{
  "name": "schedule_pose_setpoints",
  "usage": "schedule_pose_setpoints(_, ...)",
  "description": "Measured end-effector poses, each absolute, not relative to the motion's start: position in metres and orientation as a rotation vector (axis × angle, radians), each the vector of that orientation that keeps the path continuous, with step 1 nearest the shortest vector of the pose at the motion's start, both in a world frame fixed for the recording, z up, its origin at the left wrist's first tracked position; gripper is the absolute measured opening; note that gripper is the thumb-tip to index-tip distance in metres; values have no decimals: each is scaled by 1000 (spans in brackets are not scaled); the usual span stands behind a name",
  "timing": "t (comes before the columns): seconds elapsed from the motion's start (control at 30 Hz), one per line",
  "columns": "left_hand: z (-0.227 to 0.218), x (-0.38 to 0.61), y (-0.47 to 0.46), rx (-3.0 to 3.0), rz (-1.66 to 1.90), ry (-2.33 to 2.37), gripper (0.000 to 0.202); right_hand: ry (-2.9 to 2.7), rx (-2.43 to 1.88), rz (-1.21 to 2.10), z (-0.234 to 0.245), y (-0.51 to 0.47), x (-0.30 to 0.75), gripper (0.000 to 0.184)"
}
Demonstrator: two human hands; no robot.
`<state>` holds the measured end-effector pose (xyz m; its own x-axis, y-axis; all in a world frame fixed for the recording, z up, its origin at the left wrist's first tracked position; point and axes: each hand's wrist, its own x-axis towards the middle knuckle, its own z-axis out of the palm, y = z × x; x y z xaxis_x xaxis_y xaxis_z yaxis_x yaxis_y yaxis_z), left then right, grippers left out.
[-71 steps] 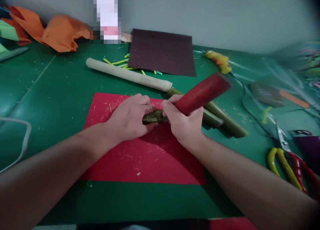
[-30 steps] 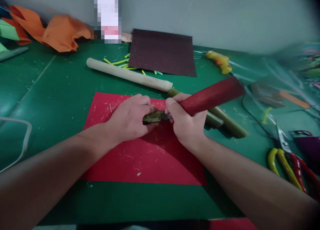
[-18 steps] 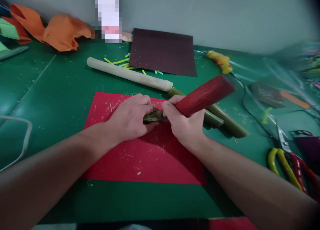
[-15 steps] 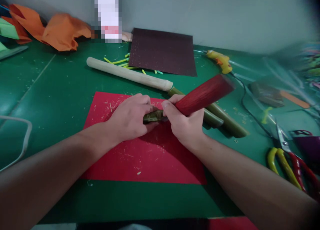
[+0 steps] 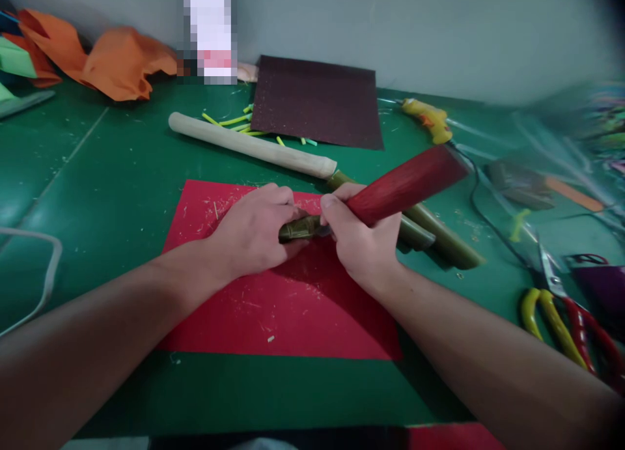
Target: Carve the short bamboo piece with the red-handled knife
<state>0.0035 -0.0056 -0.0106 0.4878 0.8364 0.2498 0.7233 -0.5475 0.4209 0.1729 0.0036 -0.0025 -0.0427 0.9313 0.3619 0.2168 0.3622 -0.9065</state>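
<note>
My left hand [image 5: 261,225] is closed round a short dark-green bamboo piece [image 5: 299,229], pressed down over a red sheet [image 5: 234,320] strewn with pale shavings. In my right hand [image 5: 364,235] is a red-handled tool [image 5: 410,183], its thick handle slanting up to the right. A sliver of grey metal shows by my right fingers, touching or close to the bamboo's right end; the rest of the blade is hidden. Green bamboo tubes [image 5: 449,241] lie behind my right hand. A pale peeled stick [image 5: 254,145] lies beyond both hands.
A dark sheet [image 5: 317,101] lies at the back over yellow-green sticks [image 5: 234,121]. To the right are a yellow glue gun [image 5: 430,119] with its cord, and scissors [image 5: 554,284] and red-and-yellow handles. Orange fabric [image 5: 117,62] is bunched at the back left. A wall closes off the table's far side.
The red handle has shifted slightly to the right, with my right hand moving a little the same way. My left hand and the bamboo piece stay nearly in place.
</note>
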Motion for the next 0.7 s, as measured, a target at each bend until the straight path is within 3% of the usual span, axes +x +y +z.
schedule_pose_setpoints(0.7,-11,3,-5,2464,653,1314,22,-1593,-1110,754,-3,1,173,26)
